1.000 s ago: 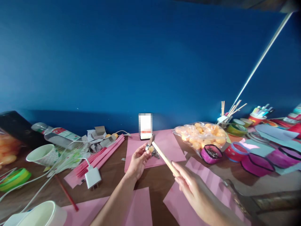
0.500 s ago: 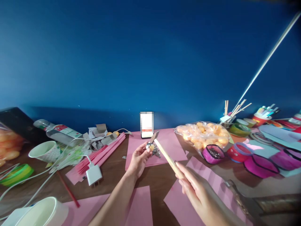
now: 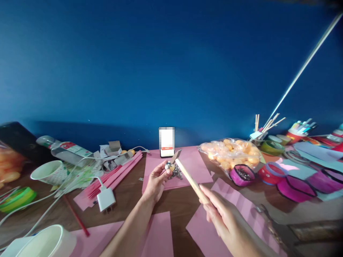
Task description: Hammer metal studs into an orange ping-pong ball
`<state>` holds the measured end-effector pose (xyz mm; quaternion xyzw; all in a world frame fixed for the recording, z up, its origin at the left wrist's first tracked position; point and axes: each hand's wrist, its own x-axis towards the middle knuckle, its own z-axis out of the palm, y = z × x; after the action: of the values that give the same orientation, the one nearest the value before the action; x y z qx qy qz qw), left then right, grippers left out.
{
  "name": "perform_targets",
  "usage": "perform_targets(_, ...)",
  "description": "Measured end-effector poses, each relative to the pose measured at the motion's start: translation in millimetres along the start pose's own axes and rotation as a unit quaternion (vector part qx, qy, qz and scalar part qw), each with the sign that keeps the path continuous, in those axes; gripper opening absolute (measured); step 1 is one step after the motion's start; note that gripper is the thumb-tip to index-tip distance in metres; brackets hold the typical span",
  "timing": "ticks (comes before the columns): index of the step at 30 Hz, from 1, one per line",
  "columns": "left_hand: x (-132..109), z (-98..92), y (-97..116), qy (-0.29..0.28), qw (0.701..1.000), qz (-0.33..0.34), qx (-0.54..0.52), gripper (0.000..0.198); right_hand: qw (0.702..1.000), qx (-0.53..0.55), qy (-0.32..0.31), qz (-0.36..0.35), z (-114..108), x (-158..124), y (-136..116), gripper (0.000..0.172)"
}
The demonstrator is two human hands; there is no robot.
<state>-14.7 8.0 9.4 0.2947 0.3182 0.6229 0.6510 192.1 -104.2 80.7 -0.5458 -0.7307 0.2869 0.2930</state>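
Note:
In my left hand (image 3: 155,184), thumb and fingers pinch a small pale ball (image 3: 169,166) partly covered with shiny silver bits. My right hand (image 3: 223,216) is closed around the lower end of a pale wooden stick (image 3: 189,178). Its upper end tilts toward the ball and appears close beside it; whether they touch I cannot tell. Just behind my left fingers, a heap of small silvery pieces (image 3: 177,173) lies on pink paper (image 3: 194,164). Near the ball, a thin pointed brownish piece (image 3: 175,156) sticks up, too small to name.
A phone (image 3: 167,142) stands against the blue wall. To the right are a clear bag of orange balls (image 3: 230,151) and a magenta bowl of dark bits (image 3: 242,175). At left lie a white charger (image 3: 105,198), paper cups (image 3: 49,171) and a plastic bottle (image 3: 72,151).
Both hands keep their grips and nearly the same positions. My left hand and the ball have shifted very slightly to the left, and the whole view has drifted a little.

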Motion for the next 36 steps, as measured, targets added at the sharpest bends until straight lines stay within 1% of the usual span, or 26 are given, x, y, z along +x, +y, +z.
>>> perform_targets(4,0.5,-1.6,-1.4,0.000,1.000,0.004,-0.005,0.042,1.000,0.005,0.013,-0.011,-0.8,-0.7,-6.5,0.040)
perform_targets(6,0.6,-2.5,-2.2,-0.001,1.000,0.008,-0.008,0.041,1.000,0.009,0.009,-0.014,-0.5,-0.5,-7.3,0.038)
perform_targets(10,0.6,-2.6,-1.5,0.003,1.000,0.003,-0.007,0.042,1.000,0.025,-0.015,0.013,1.0,0.4,-3.2,0.040)
perform_targets(13,0.9,-2.3,-0.9,-0.005,1.000,0.002,-0.011,0.043,0.999,0.030,-0.023,0.027,2.5,0.9,-0.3,0.041)
perform_targets(16,1.3,-2.6,-1.3,-0.008,1.000,0.002,-0.014,0.045,0.998,0.048,-0.024,0.044,3.6,0.9,-0.2,0.040)
perform_targets(18,1.5,-2.8,-1.5,-0.005,1.000,0.000,-0.014,0.048,0.997,0.056,-0.014,0.049,3.7,0.8,-1.0,0.041)
perform_targets(21,1.6,-2.5,-1.3,0.001,1.000,0.004,-0.016,0.048,0.998,0.045,-0.004,0.036,2.7,1.3,-2.5,0.040)
perform_targets(26,2.3,-2.9,-1.6,0.002,1.000,0.005,-0.017,0.047,0.999,0.033,-0.014,0.032,1.7,1.8,-4.1,0.040)
perform_targets(31,3.3,-6.7,-3.3,-0.012,0.999,0.018,-0.026,0.044,0.999,0.031,-0.012,0.011,3.4,0.8,-3.3,0.040)
perform_targets(36,2.0,-5.9,-2.5,-0.017,0.999,0.015,-0.025,0.039,0.999,0.045,-0.012,0.026,4.9,0.3,-2.6,0.041)
